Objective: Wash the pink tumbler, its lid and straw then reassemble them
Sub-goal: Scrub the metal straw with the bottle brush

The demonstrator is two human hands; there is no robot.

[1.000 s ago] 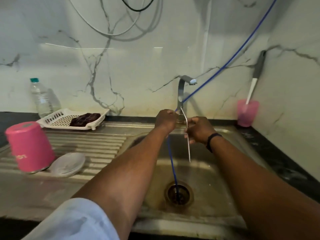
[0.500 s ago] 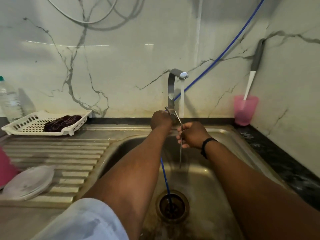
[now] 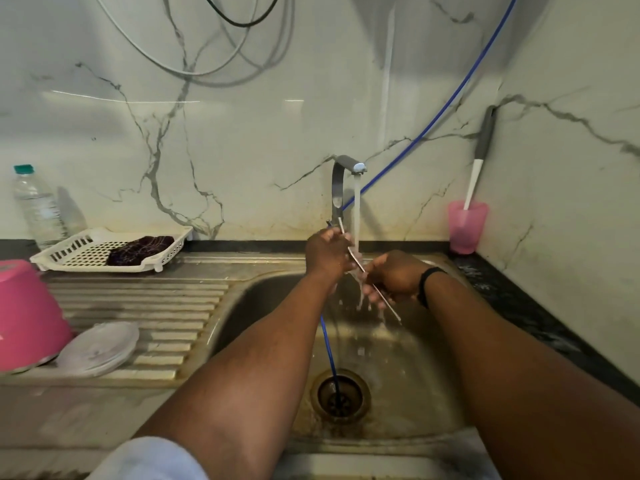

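Marble-veined wall panels rise behind your steel sink point(image 3: 263, 296), where the tap point(image 3: 341, 181) runs a stream of water down onto your hands. You hold the straw point(image 3: 375, 289), a thin metal one, slanted across that stream over the basin: your left hand point(image 3: 325, 252) has its fingers curled round the upper end, and your right hand point(image 3: 394, 277) grips the lower stretch, with the tip poking out below your fingers. Water splashes off both hands, so exactly how your fingertips sit on the straw is hard to tell. A black band point(image 3: 427, 284) circles your right wrist.

Off to your left, on the ribbed drainboard, the pink tumbler point(image 3: 27, 317) stands mouth down, and its pale lid point(image 3: 98, 348) lies just beside it, leaning against its base.

Behind those sits a white slotted tray point(image 3: 69, 254) with a dark cloth point(image 3: 140, 249) in it, and a water bottle point(image 3: 36, 206) against the wall. A blue hose point(image 3: 329, 351) runs down into the drain point(image 3: 341, 396). At the far right corner a small pink cup point(image 3: 465, 226) holds a grey-handled brush point(image 3: 479, 161).
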